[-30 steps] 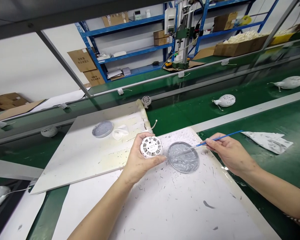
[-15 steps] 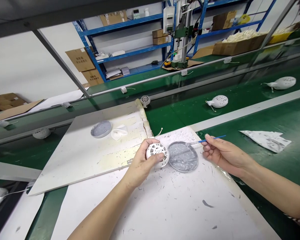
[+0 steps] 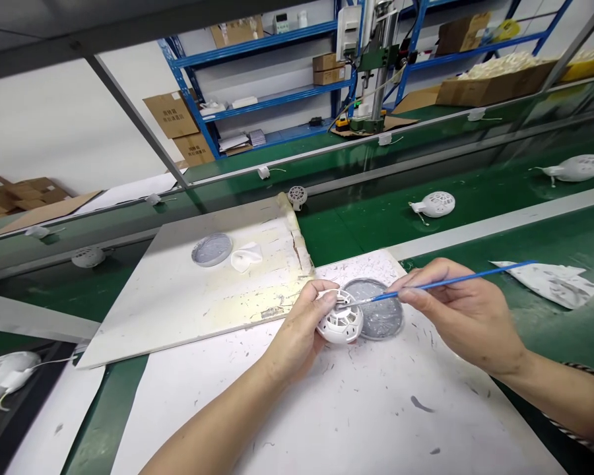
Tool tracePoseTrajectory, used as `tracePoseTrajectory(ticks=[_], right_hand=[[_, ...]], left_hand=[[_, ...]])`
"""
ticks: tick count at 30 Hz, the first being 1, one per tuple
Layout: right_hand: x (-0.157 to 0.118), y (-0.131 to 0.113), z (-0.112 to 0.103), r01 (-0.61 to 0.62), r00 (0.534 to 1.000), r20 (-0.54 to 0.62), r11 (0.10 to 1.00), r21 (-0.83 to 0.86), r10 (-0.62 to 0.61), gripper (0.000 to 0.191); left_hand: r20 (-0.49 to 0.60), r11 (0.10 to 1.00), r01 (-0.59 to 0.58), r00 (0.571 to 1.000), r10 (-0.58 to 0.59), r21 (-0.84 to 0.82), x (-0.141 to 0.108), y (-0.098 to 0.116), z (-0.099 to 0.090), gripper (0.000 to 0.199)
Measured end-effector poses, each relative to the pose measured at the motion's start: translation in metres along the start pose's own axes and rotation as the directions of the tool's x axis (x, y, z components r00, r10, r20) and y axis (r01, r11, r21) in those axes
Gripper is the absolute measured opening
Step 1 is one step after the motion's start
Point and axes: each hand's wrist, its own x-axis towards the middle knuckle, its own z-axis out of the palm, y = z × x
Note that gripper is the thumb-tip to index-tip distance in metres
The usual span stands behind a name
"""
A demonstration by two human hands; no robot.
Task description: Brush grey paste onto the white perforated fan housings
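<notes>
My left hand (image 3: 301,323) grips a round white plastic housing (image 3: 344,326) with slotted openings, holding it above the white sheet. Pinched in the fingers of my right hand (image 3: 460,310) is a thin blue paintbrush (image 3: 435,285). The brush's tip meets the top of the housing close to my left thumb. Behind the housing lies a round dish (image 3: 383,320) of grey paste, partly covered by the housing and the brush.
A white board (image 3: 143,290) on the left carries a second grey dish (image 3: 212,249) and a crumpled white cloth (image 3: 246,256). Similar white housings (image 3: 435,204) sit along the green conveyor (image 3: 346,227). A smeared plastic bag (image 3: 549,284) lies at right.
My right hand has brought the brush from the dish leftward onto the housing. The housing has tilted in my left hand, and the whole view has shifted slightly.
</notes>
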Motion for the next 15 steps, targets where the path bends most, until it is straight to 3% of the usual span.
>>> tracePoseTrajectory(ticks=[6, 11, 15], right_hand=[[-0.008, 0.002, -0.004, 0.159, 0.985, 0.071, 0.985, -0.06, -0.155, 0.004], [-0.01, -0.006, -0.012, 0.251, 0.962, 0.126, 0.966, -0.058, -0.243, 0.014], [-0.009, -0.018, -0.028, 0.357, 0.934, 0.009, 0.931, -0.08, -0.358, 0.017]], left_hand=[[-0.007, 0.999, 0.011, 1.0, -0.011, 0.035, -0.002, 0.0, -0.003, 0.036], [0.014, 1.0, -0.006, 1.0, 0.006, 0.019, -0.001, -0.001, -0.002, 0.033], [0.02, 1.0, -0.009, 1.0, 0.01, -0.006, -0.001, 0.003, -0.006, 0.032]])
